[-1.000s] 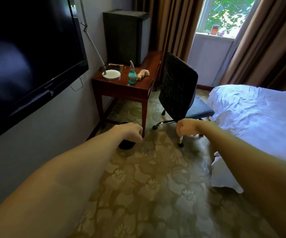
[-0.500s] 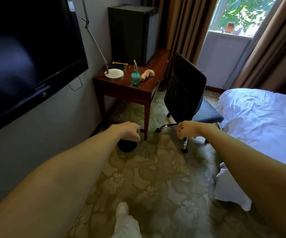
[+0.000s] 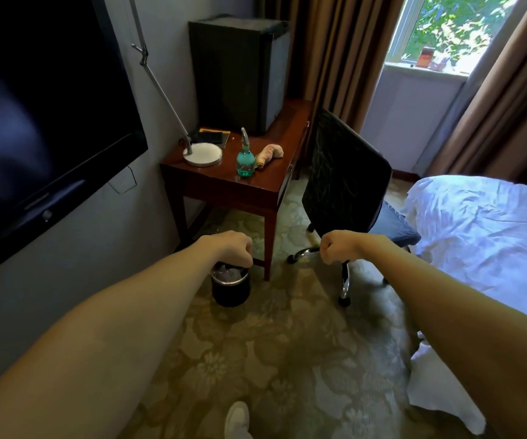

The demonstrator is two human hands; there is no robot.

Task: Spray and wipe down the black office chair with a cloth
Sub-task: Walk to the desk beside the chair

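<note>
Here both arms reach straight forward over the floral, olive-toned carpet [image 3: 287, 350]. The left hand [image 3: 235, 248] is curled into a fist with nothing in it and sits in view just above the small round black waste bin [image 3: 230, 289], which stands on the floor by the desk leg. The right hand [image 3: 338, 251] is likewise balled up and empty, knuckles facing the camera, in front of the chair's chrome base.

The black mesh-backed office chair with a blue-grey seat cushion [image 3: 347, 175] stands between the dark red-brown wooden desk [image 3: 265, 182] and the bed with a rumpled white sheet [image 3: 483, 236], its backrest turned toward the viewer and close to the desk's right edge. Neither hand touches it.

On the desktop, the teal glass spray bottle with a grey nozzle [image 3: 245, 161] stands upright near the front edge. The rolled pinkish-beige cloth [image 3: 270, 153] lies just beside it on the right. To the left of the bottle is a desk lamp with a round white base [image 3: 203, 155], its thin metal arm leaning up along the wall. A boxy black mini fridge [image 3: 240, 71] fills the back of the desk.

A large black wall-mounted television [image 3: 34, 122] covers the left wall, brown curtains [image 3: 335, 49] hang beside a bright window [image 3: 445, 26], and the toe of a white shoe [image 3: 237, 419] shows at the bottom edge
</note>
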